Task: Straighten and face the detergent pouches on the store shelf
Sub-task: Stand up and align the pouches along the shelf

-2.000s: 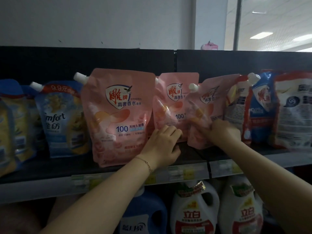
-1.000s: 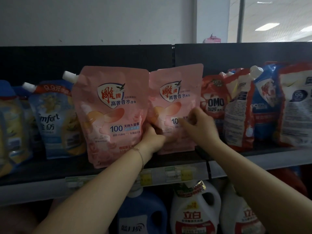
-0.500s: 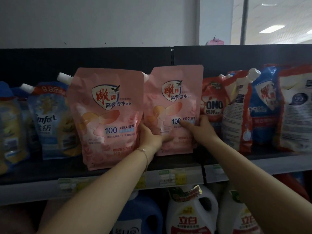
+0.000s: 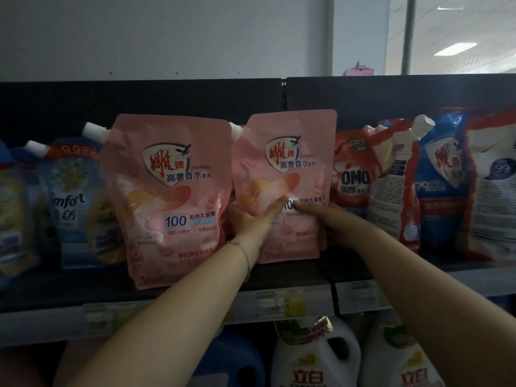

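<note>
Two pink spouted detergent pouches stand upright on the dark shelf [image 4: 296,273], labels facing me. The larger-looking left pouch [image 4: 167,196] stands nearer the front edge and is untouched. The right pink pouch [image 4: 290,155] stands slightly further back, with another pink pouch hidden behind it. My left hand [image 4: 257,222] lies flat on its lower front, fingers straight and pressing. My right hand [image 4: 332,223] grips the pouch's lower right edge, one digit stretched across the printed front.
A blue Comfort pouch [image 4: 72,202] and yellow pouches stand to the left. On the right, a red OMO pouch [image 4: 353,174], a tilted red-white pouch [image 4: 393,191] and blue pouches [image 4: 444,177] crowd close. Price labels [image 4: 279,303] line the shelf rail. White jugs [image 4: 312,358] sit below.
The tilted pink pouch was pulled left and stood upright beside the big one. My left hand slid from the pouch's left edge onto its front and flattened; my right hand stays at the right edge.
</note>
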A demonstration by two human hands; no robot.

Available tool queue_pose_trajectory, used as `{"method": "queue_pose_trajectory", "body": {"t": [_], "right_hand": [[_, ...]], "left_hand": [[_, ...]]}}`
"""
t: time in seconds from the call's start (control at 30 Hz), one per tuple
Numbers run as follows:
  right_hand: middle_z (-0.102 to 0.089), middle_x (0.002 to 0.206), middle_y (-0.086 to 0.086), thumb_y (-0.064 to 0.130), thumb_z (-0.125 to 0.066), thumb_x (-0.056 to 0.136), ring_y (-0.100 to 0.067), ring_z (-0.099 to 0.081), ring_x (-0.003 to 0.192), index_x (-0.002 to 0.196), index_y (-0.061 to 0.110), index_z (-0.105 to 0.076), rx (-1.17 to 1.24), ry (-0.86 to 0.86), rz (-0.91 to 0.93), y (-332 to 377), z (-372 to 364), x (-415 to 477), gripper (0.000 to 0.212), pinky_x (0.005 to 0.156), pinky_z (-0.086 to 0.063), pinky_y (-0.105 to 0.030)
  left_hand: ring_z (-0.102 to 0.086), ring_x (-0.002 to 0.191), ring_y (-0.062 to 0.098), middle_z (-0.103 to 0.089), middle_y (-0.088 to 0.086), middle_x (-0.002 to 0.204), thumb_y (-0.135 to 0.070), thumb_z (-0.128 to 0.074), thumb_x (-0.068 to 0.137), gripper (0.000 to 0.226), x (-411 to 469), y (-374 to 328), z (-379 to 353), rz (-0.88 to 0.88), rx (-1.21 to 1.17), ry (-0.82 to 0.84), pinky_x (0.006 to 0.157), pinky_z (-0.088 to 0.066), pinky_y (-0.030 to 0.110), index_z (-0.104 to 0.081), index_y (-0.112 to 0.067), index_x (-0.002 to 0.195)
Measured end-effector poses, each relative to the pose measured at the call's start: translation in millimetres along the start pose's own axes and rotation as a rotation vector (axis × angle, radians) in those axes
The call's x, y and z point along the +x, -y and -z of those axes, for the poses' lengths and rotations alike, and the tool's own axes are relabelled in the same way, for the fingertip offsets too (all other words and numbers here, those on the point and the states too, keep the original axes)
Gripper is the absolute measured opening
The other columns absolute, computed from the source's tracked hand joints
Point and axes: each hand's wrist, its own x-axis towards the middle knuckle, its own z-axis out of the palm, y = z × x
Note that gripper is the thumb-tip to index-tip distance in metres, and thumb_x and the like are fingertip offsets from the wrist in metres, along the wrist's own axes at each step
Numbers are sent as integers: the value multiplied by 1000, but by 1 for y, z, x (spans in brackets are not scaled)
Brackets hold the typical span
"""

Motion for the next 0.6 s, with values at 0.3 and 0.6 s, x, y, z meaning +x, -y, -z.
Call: {"method": "queue_pose_trajectory", "body": {"t": [0.3, 0.6], "right_hand": [[-73, 103, -11, 28, -79, 72, -25, -72, 87, 119, 15, -61, 94, 137, -32, 1, -4, 9, 52, 59, -57, -35], [-63, 123, -8, 48, -98, 28, -29, -66, 103, 139, 19, -37, 87, 11, 30, -6, -18, 18, 130, 84, -54, -56]], "left_hand": [[-25, 142, 28, -23, 10, 154, -70, -68, 65, 115, 0, -6, -11, -244, 96, -230, 116, -24, 48, -11, -16, 149], [-17, 144, 26, -17, 14, 157, -57, -53, 87, 93, -10, -9, -6, -253, 251, -409, 115, -14, 31, -11, -4, 150]]}}
